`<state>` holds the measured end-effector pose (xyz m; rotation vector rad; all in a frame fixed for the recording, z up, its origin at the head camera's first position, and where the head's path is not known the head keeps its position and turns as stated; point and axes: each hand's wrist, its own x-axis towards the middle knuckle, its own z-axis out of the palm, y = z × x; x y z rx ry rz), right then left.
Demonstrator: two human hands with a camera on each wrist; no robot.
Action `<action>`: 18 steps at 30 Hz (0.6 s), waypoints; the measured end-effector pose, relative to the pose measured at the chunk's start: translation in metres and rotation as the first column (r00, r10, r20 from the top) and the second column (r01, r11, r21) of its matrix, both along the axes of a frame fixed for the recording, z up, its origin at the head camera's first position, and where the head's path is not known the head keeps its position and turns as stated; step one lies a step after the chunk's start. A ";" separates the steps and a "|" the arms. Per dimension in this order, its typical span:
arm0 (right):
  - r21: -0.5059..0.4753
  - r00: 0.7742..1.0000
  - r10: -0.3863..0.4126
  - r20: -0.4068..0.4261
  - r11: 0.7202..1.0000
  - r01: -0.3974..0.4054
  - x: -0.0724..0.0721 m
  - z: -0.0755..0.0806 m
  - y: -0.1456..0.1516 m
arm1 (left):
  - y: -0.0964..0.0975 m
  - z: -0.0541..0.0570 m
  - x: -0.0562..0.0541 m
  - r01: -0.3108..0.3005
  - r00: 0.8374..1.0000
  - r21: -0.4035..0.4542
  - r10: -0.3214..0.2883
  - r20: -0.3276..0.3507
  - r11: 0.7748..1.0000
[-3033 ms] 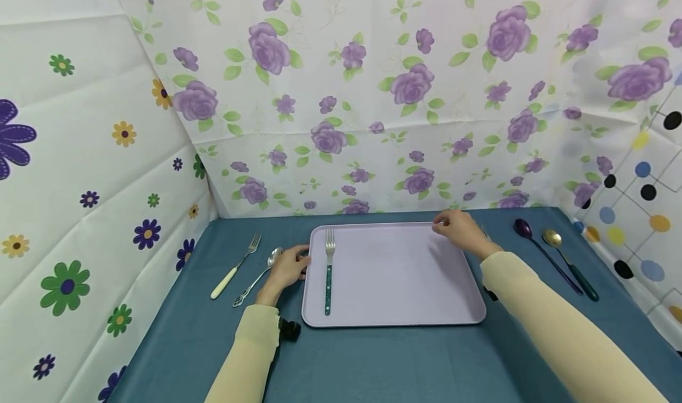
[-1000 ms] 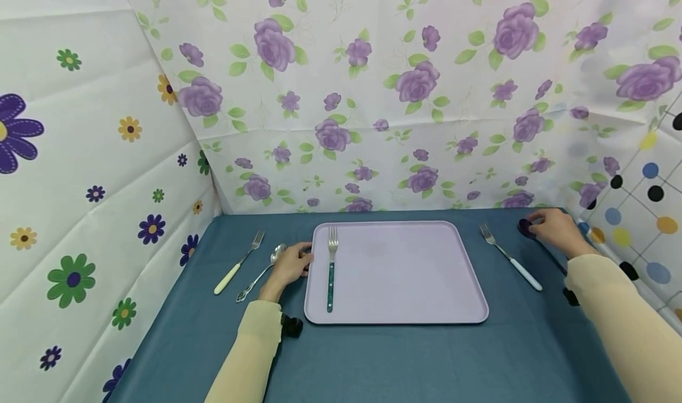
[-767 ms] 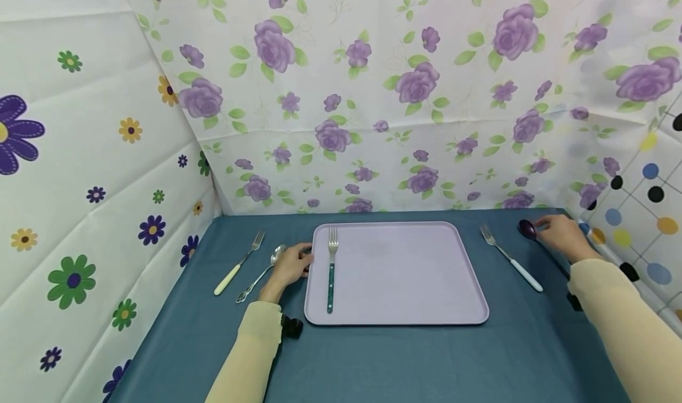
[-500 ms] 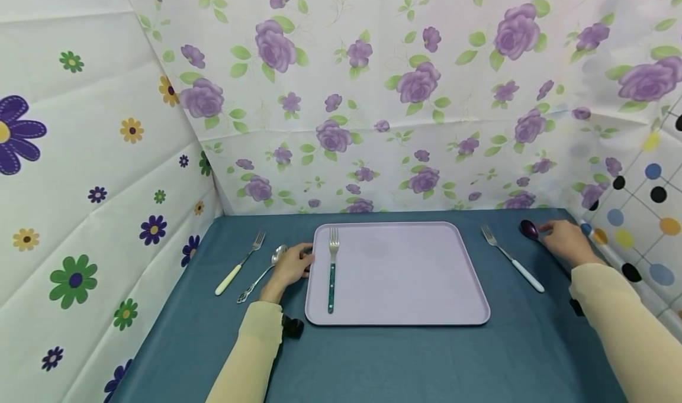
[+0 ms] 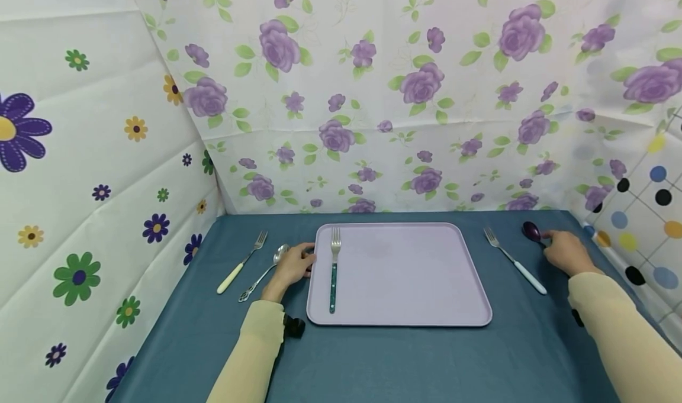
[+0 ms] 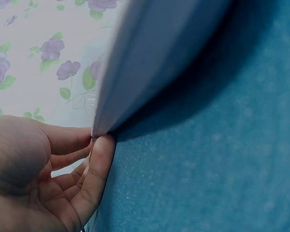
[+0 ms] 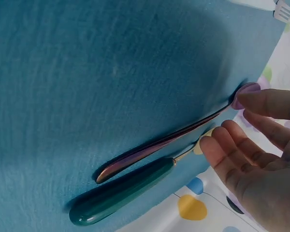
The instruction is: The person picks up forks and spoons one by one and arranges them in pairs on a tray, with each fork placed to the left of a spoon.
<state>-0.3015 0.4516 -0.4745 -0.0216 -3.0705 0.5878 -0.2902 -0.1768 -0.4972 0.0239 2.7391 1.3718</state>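
Note:
In the head view my left hand (image 5: 293,266) is at the left rim of a pale lilac tray (image 5: 405,273). Its thumb and a finger pinch that tray's edge in the left wrist view. A fork with a green handle (image 5: 333,287) lies on the tray's left side. Far right, my right hand (image 5: 570,252) hovers over a dark purple spoon (image 5: 531,231), fingertips right by its neck, fingers loosely bent and apart. In the right wrist view the purple spoon lies beside a gold spoon with a green handle (image 7: 121,195), which my hand hides in the head view.
Left of the tray lie a cream-handled fork (image 5: 229,280) and an ornate silver spoon (image 5: 256,286). Between tray and right hand is a white-handled fork (image 5: 530,277). A blue cloth (image 5: 405,361) covers the table; a floral sheet (image 5: 383,154) hangs behind, patterned sheets at both sides.
My right hand has left the tray's far right corner, gone right to the purple spoon, then drawn slightly nearer, uncovering its bowl. The white-handled fork came into view. My left hand stays put.

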 end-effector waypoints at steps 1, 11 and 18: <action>0.000 1.000 -0.001 0.001 1.000 0.001 0.000 -0.001 0.001 | 0.000 0.000 0.000 0.000 1.000 0.003 0.000 0.001 1.000; -0.014 1.000 0.011 0.014 1.000 -0.010 -0.002 -0.003 0.001 | 0.000 -0.001 0.001 0.000 1.000 0.006 0.000 -0.002 1.000; -0.011 0.999 0.005 0.037 1.000 -0.005 -0.001 -0.006 0.001 | 0.001 0.000 0.001 -0.004 1.000 0.001 0.004 -0.006 1.000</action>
